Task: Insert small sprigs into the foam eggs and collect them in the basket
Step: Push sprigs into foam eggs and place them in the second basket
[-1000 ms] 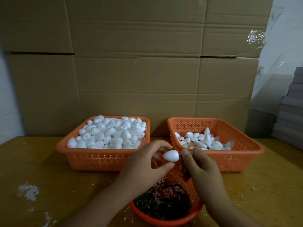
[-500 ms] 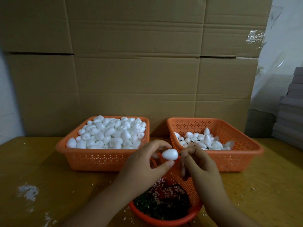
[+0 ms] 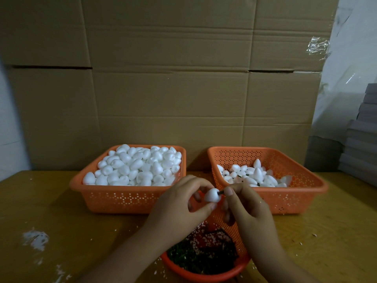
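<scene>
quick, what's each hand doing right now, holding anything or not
Left hand: closed, pinching a white foam egg.
Right hand: closed, pinching a small dark sprig at the egg's end.

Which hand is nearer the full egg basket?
Left. The left hand holds an egg just in front of the full basket's near right corner. The right hand, pinching a sprig, sits farther right, before the other basket.
</scene>
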A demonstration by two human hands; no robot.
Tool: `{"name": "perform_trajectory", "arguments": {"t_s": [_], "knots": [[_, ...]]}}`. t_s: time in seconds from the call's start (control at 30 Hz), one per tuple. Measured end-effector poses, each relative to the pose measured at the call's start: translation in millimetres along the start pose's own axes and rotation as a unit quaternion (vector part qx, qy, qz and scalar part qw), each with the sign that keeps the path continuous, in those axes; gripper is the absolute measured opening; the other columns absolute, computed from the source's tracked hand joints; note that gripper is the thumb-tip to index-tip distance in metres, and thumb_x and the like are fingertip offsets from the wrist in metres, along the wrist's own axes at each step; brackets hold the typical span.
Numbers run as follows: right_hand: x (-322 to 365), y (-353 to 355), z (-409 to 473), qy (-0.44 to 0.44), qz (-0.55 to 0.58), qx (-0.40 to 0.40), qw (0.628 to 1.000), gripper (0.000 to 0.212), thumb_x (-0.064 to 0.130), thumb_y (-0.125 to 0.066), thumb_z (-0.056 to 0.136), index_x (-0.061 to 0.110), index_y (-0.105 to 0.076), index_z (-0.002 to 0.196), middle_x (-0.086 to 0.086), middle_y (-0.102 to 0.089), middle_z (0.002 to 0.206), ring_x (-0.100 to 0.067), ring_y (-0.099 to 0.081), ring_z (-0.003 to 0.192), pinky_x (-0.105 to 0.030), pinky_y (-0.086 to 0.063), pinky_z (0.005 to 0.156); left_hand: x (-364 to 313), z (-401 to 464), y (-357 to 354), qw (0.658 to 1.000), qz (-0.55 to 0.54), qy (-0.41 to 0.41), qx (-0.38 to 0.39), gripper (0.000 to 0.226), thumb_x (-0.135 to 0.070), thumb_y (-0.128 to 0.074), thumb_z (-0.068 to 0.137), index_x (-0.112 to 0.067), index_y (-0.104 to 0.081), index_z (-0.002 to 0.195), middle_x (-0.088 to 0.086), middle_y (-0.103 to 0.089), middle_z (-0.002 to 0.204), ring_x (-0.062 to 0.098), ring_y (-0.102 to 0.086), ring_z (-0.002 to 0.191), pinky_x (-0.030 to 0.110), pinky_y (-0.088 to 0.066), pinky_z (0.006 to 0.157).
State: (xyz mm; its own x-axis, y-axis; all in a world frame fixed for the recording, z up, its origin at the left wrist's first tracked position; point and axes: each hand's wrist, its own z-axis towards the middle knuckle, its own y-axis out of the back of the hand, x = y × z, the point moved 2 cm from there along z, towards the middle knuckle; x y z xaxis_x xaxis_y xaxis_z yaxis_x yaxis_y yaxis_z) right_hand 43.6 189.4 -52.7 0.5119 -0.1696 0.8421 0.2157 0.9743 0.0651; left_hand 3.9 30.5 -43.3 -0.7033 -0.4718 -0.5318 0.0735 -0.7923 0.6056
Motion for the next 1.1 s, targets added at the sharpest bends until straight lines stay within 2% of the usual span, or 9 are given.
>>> {"name": "perform_trajectory", "arguments": {"t_s": [0.2,0.27,0.37,0.5,0.63,0.77,0.9,1.03,1.1], "knots": [[4,-2,-4,0.029,-0.011,0.04,0.999,0.026,0.036,-0.052,0.088,0.031,-0.076,0.096,0.014,-0.069,0.074,-0.001,-0.064,0.069,-0.012,-0.046,0.063,2,2,0,0.999,0.042,0.004,-0.027,0.029,-0.059,-0.055,0.079,-0.041,-0.061,0.101,-0.021,-0.053,0.1,0.004,-0.055,0.085,0.023,-0.05,0.065],[2,-2,-3,0.015,-0.017,0.041,0.999,0.022,0.037,-0.053,0.089,0.035,-0.072,0.1,0.007,-0.069,0.075,-0.004,-0.063,0.066,-0.017,-0.047,0.062,3,1,1,0.999,0.022,0.017,-0.035,0.027,-0.055,-0.057,0.077,-0.043,-0.06,0.1,-0.019,-0.054,0.096,0.006,-0.057,0.08,0.019,-0.046,0.062],[-3,-1,-2,-0.013,-0.023,0.017,0.999,0.014,0.028,-0.057,0.092,0.04,-0.064,0.095,-0.003,-0.065,0.072,-0.013,-0.06,0.06,-0.03,-0.049,0.06,6,0,1,0.998,-0.032,0.046,-0.039,0.023,-0.042,-0.067,0.08,-0.047,-0.058,0.101,-0.023,-0.059,0.098,0.003,-0.061,0.083,0.015,-0.045,0.065],[-6,-2,-1,-0.011,-0.059,0.012,0.998,0.018,0.023,-0.057,0.092,0.039,-0.064,0.088,-0.001,-0.064,0.07,-0.019,-0.059,0.061,-0.047,-0.049,0.061,5,-1,1,0.994,-0.093,0.044,-0.03,0.024,-0.037,-0.068,0.083,-0.045,-0.059,0.104,-0.022,-0.067,0.102,-0.002,-0.067,0.09,0.024,-0.054,0.081],[-8,-1,-1,-0.003,-0.081,0.012,0.997,0.021,0.023,-0.057,0.092,0.043,-0.065,0.091,0.004,-0.065,0.07,-0.011,-0.059,0.059,-0.043,-0.051,0.06,4,-1,1,0.991,-0.122,0.044,-0.027,0.024,-0.037,-0.067,0.083,-0.043,-0.059,0.104,-0.021,-0.069,0.102,-0.001,-0.068,0.094,0.029,-0.055,0.088],[-9,-1,-1,-0.003,-0.087,0.014,0.996,0.023,0.025,-0.057,0.091,0.046,-0.065,0.093,0.009,-0.066,0.07,-0.004,-0.06,0.059,-0.03,-0.049,0.057,4,0,1,0.99,-0.131,0.043,-0.029,0.024,-0.041,-0.066,0.081,-0.044,-0.058,0.104,-0.021,-0.069,0.103,0.001,-0.069,0.096,0.032,-0.054,0.09],[-8,0,-2,0.001,-0.082,0.011,0.997,0.028,0.017,-0.057,0.094,0.044,-0.066,0.094,0.006,-0.064,0.069,-0.005,-0.059,0.061,-0.032,-0.05,0.061,5,-1,2,0.993,-0.108,0.037,-0.037,0.024,-0.036,-0.07,0.083,-0.043,-0.059,0.104,-0.025,-0.067,0.107,-0.006,-0.064,0.103,0.026,-0.052,0.09],[-3,1,-4,0.026,-0.088,0.031,0.995,0.031,0.016,-0.056,0.095,0.044,-0.066,0.104,0.0,-0.063,0.072,-0.011,-0.058,0.063,-0.036,-0.05,0.062,5,0,2,0.998,-0.046,0.026,-0.039,0.025,-0.047,-0.065,0.079,-0.042,-0.062,0.103,-0.023,-0.064,0.104,0.0,-0.062,0.098,0.028,-0.054,0.08],[-2,1,-5,0.039,-0.101,0.047,0.993,0.035,0.014,-0.057,0.095,0.045,-0.067,0.107,-0.002,-0.066,0.077,-0.015,-0.06,0.067,-0.035,-0.05,0.064,4,1,2,0.999,-0.018,0.013,-0.044,0.027,-0.051,-0.062,0.079,-0.04,-0.064,0.103,-0.021,-0.06,0.103,0.004,-0.061,0.092,0.022,-0.051,0.072]]}}
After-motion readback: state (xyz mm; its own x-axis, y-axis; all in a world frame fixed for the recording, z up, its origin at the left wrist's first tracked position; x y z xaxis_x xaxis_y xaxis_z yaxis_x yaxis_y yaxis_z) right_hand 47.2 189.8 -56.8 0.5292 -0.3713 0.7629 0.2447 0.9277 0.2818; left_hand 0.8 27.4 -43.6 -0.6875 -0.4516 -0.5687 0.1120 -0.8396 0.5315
